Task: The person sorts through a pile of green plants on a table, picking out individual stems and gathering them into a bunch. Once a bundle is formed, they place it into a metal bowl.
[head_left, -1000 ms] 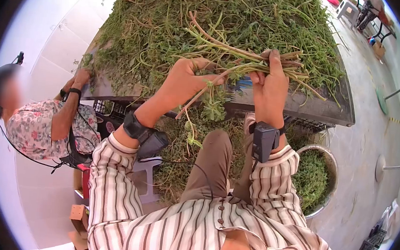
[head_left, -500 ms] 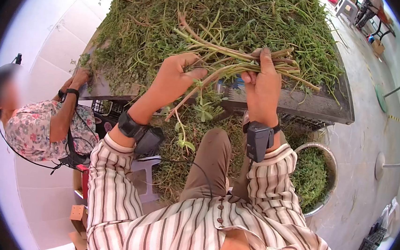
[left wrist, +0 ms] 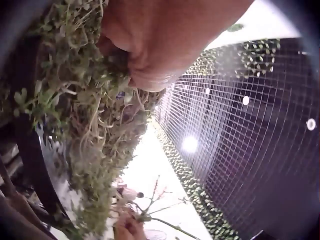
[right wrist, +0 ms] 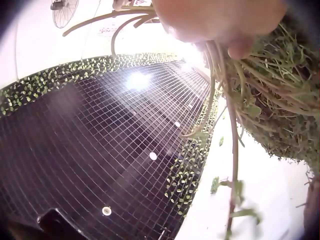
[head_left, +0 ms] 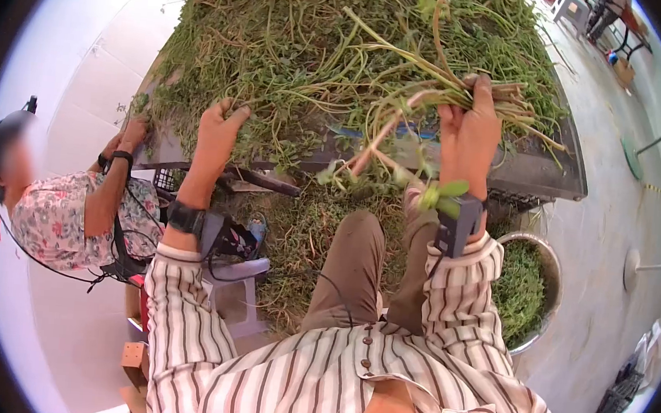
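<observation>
In the head view my right hand (head_left: 470, 144) grips a bundle of green and reddish stems (head_left: 524, 109) above the table's front edge, thumb on top. Leafy ends of the bundle hang down to the left, in front of the wrist. The right wrist view shows the hand (right wrist: 215, 20) with long stems (right wrist: 233, 140) trailing below it. Further left, my left hand (head_left: 215, 139) is over the near edge of the plant pile (head_left: 280, 63), its fingers loosely bent and no stem visible in them. In the left wrist view that hand (left wrist: 160, 40) is close to tangled greens (left wrist: 95, 115).
A dark table (head_left: 535, 172) bears the pile. More plants (head_left: 293, 281) lie below, around the knees. A round tub (head_left: 516, 291) of greens stands at the right, a pale stool (head_left: 244, 273) at the left. Another person (head_left: 82, 202) works at the table's left side.
My left hand has moved left, away from the bundle, to the pile's edge. My right hand has shifted right with the bundle, whose leafy ends now hang nearer the right wrist.
</observation>
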### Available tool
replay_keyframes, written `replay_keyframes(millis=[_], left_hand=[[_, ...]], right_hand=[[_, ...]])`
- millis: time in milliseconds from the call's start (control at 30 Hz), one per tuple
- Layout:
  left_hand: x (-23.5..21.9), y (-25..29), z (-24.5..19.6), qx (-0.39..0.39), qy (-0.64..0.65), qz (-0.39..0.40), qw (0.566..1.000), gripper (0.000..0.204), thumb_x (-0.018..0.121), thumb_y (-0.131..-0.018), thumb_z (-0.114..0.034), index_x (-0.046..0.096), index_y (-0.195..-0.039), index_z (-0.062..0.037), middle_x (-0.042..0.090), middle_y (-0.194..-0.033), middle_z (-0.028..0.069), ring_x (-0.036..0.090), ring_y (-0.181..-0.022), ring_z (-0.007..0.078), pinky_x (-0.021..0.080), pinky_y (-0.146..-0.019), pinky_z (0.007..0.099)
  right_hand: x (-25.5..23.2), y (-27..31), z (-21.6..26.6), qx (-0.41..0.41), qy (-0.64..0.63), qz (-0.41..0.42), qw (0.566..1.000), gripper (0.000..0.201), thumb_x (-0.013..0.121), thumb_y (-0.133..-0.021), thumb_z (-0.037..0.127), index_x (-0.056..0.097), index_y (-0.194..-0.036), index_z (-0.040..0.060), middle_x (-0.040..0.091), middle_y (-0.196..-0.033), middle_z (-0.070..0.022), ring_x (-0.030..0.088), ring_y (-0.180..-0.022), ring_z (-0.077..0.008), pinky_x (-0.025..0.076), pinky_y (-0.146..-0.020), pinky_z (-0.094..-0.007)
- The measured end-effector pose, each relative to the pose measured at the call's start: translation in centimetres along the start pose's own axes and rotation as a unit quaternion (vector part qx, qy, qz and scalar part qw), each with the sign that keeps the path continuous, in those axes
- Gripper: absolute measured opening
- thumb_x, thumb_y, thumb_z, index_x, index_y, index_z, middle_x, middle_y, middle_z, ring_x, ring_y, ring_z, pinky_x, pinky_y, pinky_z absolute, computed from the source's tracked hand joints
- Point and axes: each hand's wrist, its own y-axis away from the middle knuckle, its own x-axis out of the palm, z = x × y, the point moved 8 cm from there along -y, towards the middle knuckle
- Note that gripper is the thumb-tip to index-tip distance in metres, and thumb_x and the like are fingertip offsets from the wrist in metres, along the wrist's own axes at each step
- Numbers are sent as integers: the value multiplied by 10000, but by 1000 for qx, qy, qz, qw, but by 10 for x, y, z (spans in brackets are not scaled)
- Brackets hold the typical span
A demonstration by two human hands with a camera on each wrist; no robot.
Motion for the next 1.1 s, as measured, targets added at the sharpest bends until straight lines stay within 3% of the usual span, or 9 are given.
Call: replay_keyframes(millis=[100, 200, 500, 600, 700, 800, 867, 967, 1100], left_hand=[[26, 27, -14, -133, 174, 105, 970, 493, 601, -837, -223, 466, -1221, 54, 583, -1039, 84, 543, -958, 153, 476, -739, 328], [41, 55, -43, -237, 273, 82, 929, 557, 593, -838, -215, 380, -1286, 37, 583, -1020, 96, 545, -935, 122, 468, -684, 265], [42, 79, -84, -230, 392, 125, 882, 267, 544, -841, -146, 555, -1065, -1, 609, -873, 34, 546, -678, 79, 385, -472, 199], [56, 82, -87, -181, 401, 259, 860, 384, 543, -865, -258, 502, -1162, -17, 601, -937, 53, 538, -683, 97, 392, -455, 214], [54, 93, -95, -208, 397, 200, 871, 441, 529, -881, -376, 525, -1133, -14, 608, -939, 54, 544, -705, 87, 426, -505, 230], [47, 92, -111, -97, 316, 196, 923, 295, 585, -857, -256, 579, -1016, -9, 577, -829, 1, 490, -704, 36, 415, -633, 198], [54, 93, -122, -8, 282, 281, 917, 527, 612, -820, -446, 552, -1116, -14, 609, -1004, 56, 552, -791, 70, 442, -673, 218], [57, 96, -123, -56, 187, 282, 940, 491, 685, -775, -366, 575, -1098, -12, 609, -990, 37, 542, -799, 66, 428, -705, 210], [65, 93, -123, -80, 280, 230, 929, 409, 707, -760, -264, 599, -1064, -12, 603, -928, 5, 525, -782, 54, 426, -695, 204]], right_hand=[[1, 5, -14, 9, -9, -13, 1000, 183, 512, -926, 191, 531, -857, 23, 498, -744, -40, 456, -585, -117, 375, -453, -260], [-3, 9, -26, 26, -29, -22, 999, 159, 520, -922, 177, 514, -894, 21, 504, -812, -45, 467, -610, -127, 378, -448, -274], [-1, 5, -29, 25, -9, -7, 1000, 172, 507, -926, 186, 499, -888, 19, 491, -817, -50, 478, -650, -140, 370, -451, -286], [1, 7, -30, 30, -3, -5, 1000, 175, 511, -926, 190, 496, -879, 22, 493, -802, -49, 475, -636, -140, 374, -453, -282], [2, 10, -29, 29, 6, -13, 999, 173, 520, -923, 194, 497, -873, 30, 496, -789, -47, 472, -621, -140, 377, -454, -279], [4, 12, -30, 37, 7, -5, 999, 173, 526, -922, 198, 499, -877, 33, 498, -786, -46, 474, -619, -137, 376, -455, -276], [5, 14, -32, 47, 16, -8, 999, 169, 525, -922, 197, 501, -881, 35, 502, -792, -47, 478, -626, -134, 378, -461, -273], [5, 14, -34, 44, 15, -4, 999, 170, 523, -923, 198, 500, -887, 33, 504, -795, -47, 480, -629, -130, 381, -467, -272], [10, 17, -35, 48, 16, 14, 999, 164, 520, -923, 196, 498, -897, 36, 508, -798, -48, 480, -631, -128, 382, -473, -272]])
